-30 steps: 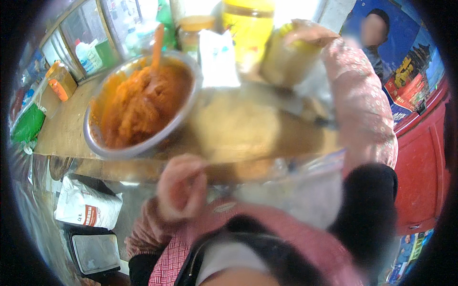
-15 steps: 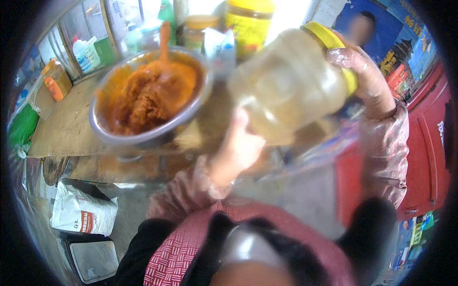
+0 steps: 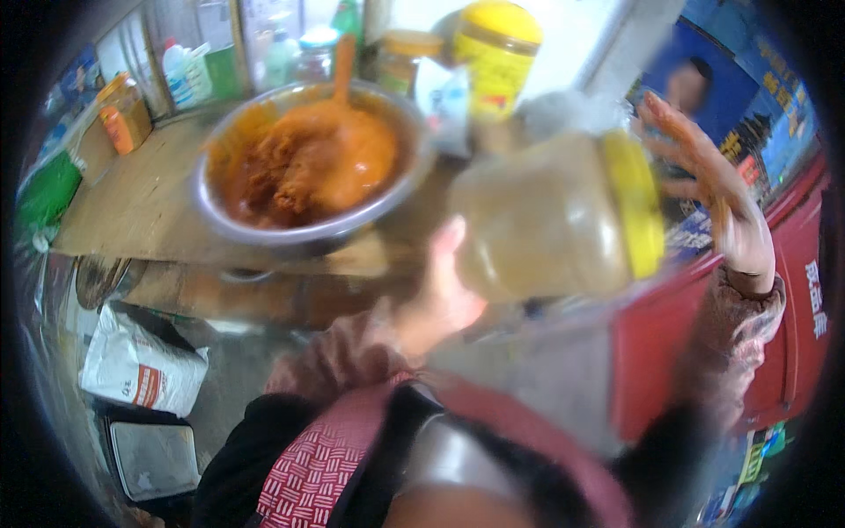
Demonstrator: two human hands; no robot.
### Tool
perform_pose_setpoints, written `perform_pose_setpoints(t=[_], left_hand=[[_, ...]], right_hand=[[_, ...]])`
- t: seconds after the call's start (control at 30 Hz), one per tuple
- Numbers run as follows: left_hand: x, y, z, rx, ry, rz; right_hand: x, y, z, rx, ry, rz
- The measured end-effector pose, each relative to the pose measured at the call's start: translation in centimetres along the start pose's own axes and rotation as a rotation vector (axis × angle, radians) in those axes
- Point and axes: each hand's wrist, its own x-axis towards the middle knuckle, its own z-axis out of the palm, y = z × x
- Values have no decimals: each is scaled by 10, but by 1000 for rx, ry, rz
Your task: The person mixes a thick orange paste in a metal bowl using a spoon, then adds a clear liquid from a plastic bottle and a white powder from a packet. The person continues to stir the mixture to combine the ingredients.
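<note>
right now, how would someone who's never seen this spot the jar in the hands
Start at the steel bowl of orange paste on the wooden counter. Just right of it, a clear jar lies on its side in the air, left hand under its base. Unlike the upright jars behind, it is tilted, with its yellow lid toward the right hand.

A cramped food-preparation kitchen or stall. A steel bowl (image 3: 308,172) of orange-red paste sits on a worn wooden desk (image 3: 141,207). Behind the bowl stand jars and bottles (image 3: 396,57) of condiments; below the bowl, on the floor, lies a white sack (image 3: 136,370). Right of the bowl stands a red cabinet (image 3: 792,308).
</note>
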Motion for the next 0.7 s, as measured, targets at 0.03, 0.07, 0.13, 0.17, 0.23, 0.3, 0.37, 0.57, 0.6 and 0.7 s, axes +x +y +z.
perform_pose_setpoints(t=[0.03, 0.07, 0.13, 0.17, 0.23, 0.3, 0.37, 0.57, 0.6, 0.7], left_hand=[[2, 3, -2, 25, -8, 38], [1, 3, -2, 85, -13, 68], [-1, 0, -2, 201, -28, 119], [0, -2, -6, 198, -80, 153], [1, -4, -16, 237, -41, 141], [-1, -3, -17, 217, -30, 143], [-2, -1, -12, 150, -25, 143], [6, -1, -17, 301, -151, 238], [6, 1, -16, 294, -153, 253], [5, 10, -4, 173, -127, 222]], right_hand=[[0, 5, 4, 53, 55, 168], [3, 8, 8, 25, 36, 213], [9, 9, 21, -34, 38, 276], [16, 7, 25, 93, 28, 379], [21, 13, 22, 27, -39, 268], [20, 12, 26, 121, -100, 137], [11, 7, 15, 137, -93, -16], [19, 32, 25, 473, -70, 351], [22, 29, 25, 521, -64, 385], [24, 3, 29, 12, -50, -25]])
